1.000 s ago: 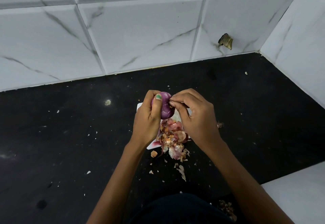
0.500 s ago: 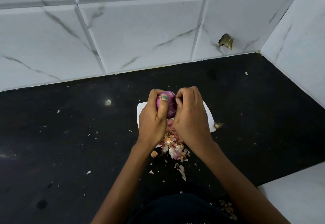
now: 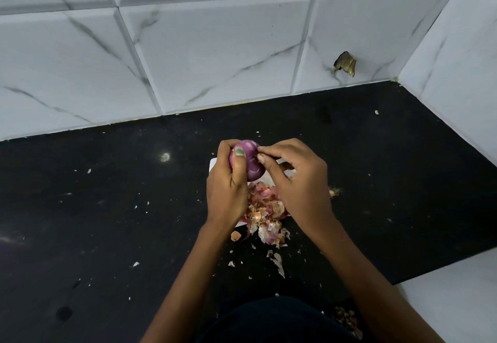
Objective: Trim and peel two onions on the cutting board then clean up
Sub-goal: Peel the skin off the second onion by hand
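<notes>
Onion gripped in left hand, right hand fingertips pinching its skin, peels below

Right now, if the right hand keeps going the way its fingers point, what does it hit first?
The onion. The right hand has its fingers pointing left, already at the onion's skin; just behind it is the left hand gripping the onion.

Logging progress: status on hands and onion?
Left hand grips onion above cutting board. Right hand pinches skin at its top. Peel pile under the hands; nothing blocking.
</notes>
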`<state>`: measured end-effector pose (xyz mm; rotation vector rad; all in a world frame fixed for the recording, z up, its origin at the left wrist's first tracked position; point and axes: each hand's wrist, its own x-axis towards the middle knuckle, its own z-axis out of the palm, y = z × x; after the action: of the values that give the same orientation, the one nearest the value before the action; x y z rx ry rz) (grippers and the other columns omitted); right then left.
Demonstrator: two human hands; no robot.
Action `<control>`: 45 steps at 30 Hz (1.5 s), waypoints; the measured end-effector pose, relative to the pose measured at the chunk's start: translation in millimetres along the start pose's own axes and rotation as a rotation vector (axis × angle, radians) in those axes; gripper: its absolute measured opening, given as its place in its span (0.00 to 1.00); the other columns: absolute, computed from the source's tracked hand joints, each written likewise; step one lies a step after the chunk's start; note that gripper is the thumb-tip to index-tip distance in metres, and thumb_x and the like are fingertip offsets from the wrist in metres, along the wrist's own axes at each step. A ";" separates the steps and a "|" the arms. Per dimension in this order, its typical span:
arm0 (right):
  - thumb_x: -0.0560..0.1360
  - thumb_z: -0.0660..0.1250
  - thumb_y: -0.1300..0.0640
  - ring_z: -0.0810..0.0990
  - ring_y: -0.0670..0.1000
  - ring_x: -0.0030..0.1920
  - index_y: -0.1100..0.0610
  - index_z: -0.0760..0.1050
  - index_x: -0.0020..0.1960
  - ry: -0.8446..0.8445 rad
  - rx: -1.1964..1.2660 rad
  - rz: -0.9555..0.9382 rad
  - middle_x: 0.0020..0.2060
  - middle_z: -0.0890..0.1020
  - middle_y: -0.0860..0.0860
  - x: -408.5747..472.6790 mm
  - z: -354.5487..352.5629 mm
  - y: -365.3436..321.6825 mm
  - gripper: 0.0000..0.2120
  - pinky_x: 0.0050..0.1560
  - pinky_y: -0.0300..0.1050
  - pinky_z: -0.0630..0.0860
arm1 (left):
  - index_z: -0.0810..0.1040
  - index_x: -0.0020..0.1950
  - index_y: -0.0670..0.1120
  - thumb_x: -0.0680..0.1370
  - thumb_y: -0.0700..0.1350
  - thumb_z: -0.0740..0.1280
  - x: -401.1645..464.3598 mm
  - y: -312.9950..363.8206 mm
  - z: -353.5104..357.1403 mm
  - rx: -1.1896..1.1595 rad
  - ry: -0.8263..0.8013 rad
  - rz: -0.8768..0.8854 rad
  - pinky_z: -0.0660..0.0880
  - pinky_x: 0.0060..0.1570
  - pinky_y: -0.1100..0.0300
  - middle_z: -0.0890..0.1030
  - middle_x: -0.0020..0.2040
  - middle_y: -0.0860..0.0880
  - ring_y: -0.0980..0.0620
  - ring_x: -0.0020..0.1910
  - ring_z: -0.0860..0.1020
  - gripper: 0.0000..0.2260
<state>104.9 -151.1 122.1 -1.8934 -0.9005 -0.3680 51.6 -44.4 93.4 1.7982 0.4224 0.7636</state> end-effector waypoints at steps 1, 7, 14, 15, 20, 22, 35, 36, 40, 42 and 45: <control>0.74 0.69 0.63 0.79 0.44 0.44 0.63 0.82 0.50 -0.006 -0.040 -0.016 0.43 0.82 0.54 0.3 0.3 -0.6 0.06 0.46 0.32 0.76 | 0.74 0.55 0.46 0.78 0.61 0.49 0.1 0.4 -0.9 0.034 0.005 0.003 0.73 0.38 0.66 0.79 0.47 0.55 0.58 0.43 0.79 0.23; 0.76 0.65 0.61 0.80 0.48 0.39 0.62 0.81 0.47 -0.072 -0.168 -0.087 0.40 0.82 0.54 4.1 -1.6 -3.8 0.07 0.40 0.40 0.77 | 0.67 0.53 0.55 0.77 0.61 0.47 -1.7 1.2 -6.6 0.233 0.024 0.041 0.70 0.34 0.71 0.75 0.41 0.60 0.59 0.40 0.77 0.15; 0.74 0.64 0.59 0.77 0.50 0.33 0.61 0.77 0.42 -0.047 -0.241 -0.084 0.37 0.78 0.53 7.4 1.4 -4.4 0.06 0.30 0.48 0.77 | 0.66 0.54 0.55 0.77 0.61 0.50 -2.9 5.4 -4.8 0.263 0.030 0.091 0.68 0.36 0.72 0.76 0.42 0.58 0.60 0.39 0.77 0.14; 0.73 0.65 0.59 0.76 0.49 0.34 0.61 0.76 0.42 -0.050 -0.221 -0.072 0.37 0.78 0.53 8.3 0.6 -3.4 0.05 0.30 0.48 0.77 | 0.66 0.54 0.56 0.77 0.62 0.50 -3.2 5.0 -4.2 0.262 0.026 0.097 0.68 0.37 0.72 0.76 0.43 0.58 0.60 0.40 0.77 0.14; 0.72 0.63 0.58 0.75 0.47 0.35 0.61 0.75 0.42 -0.073 -0.132 -0.010 0.38 0.77 0.52 9.0 -1.7 -3.6 0.06 0.34 0.41 0.74 | 0.65 0.56 0.57 0.79 0.61 0.49 -6.2 4.0 -1.5 0.219 0.015 0.113 0.75 0.39 0.60 0.76 0.44 0.60 0.57 0.42 0.78 0.13; 0.72 0.65 0.62 0.75 0.46 0.36 0.60 0.75 0.43 -0.085 -0.039 0.098 0.38 0.76 0.51 9.8 -3.4 -2.7 0.01 0.36 0.39 0.74 | 0.65 0.56 0.56 0.79 0.62 0.49 -7.7 5.7 -0.3 0.193 0.013 0.119 0.75 0.39 0.60 0.76 0.44 0.61 0.58 0.43 0.78 0.14; 0.76 0.68 0.57 0.81 0.45 0.44 0.59 0.80 0.50 -0.170 0.323 0.301 0.44 0.82 0.50 13.7 -21.9 2.1 0.06 0.42 0.34 0.77 | 0.70 0.58 0.46 0.76 0.60 0.52 -11.3 9.6 8.6 -0.150 0.037 -0.044 0.74 0.40 0.67 0.77 0.47 0.59 0.62 0.46 0.78 0.21; 0.74 0.70 0.58 0.80 0.44 0.45 0.57 0.81 0.50 -0.173 0.279 0.229 0.45 0.81 0.48 13.4 -21.9 0.8 0.05 0.43 0.33 0.77 | 0.70 0.58 0.46 0.77 0.60 0.53 -11.5 11.7 8.2 -0.148 0.035 -0.037 0.74 0.41 0.69 0.76 0.47 0.58 0.63 0.46 0.78 0.20; 0.74 0.70 0.59 0.80 0.45 0.44 0.58 0.82 0.48 -0.152 0.126 -0.011 0.44 0.80 0.50 12.8 -19.9 -0.4 0.04 0.42 0.37 0.78 | 0.68 0.57 0.46 0.80 0.55 0.56 -11.1 16.7 4.9 -0.091 0.007 -0.026 0.72 0.40 0.72 0.76 0.47 0.57 0.64 0.45 0.78 0.13; 0.76 0.67 0.58 0.79 0.47 0.44 0.60 0.81 0.47 -0.149 0.010 -0.111 0.43 0.80 0.51 13.5 -18.5 -0.1 0.06 0.42 0.43 0.78 | 0.68 0.56 0.50 0.79 0.58 0.55 -9.6 16.5 2.8 -0.032 0.006 -0.016 0.72 0.39 0.72 0.76 0.46 0.59 0.63 0.44 0.78 0.14; 0.77 0.62 0.56 0.77 0.49 0.44 0.60 0.78 0.46 -0.139 -0.143 -0.206 0.43 0.79 0.52 13.5 -14.5 0.3 0.09 0.40 0.46 0.77 | 0.69 0.53 0.53 0.77 0.62 0.52 -7.3 14.8 1.2 0.032 0.007 -0.009 0.72 0.37 0.70 0.78 0.43 0.61 0.62 0.42 0.78 0.16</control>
<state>116.1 -157.9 136.9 -1.9806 -1.1958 -0.4381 45.9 -54.9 104.8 1.8228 0.4488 0.7610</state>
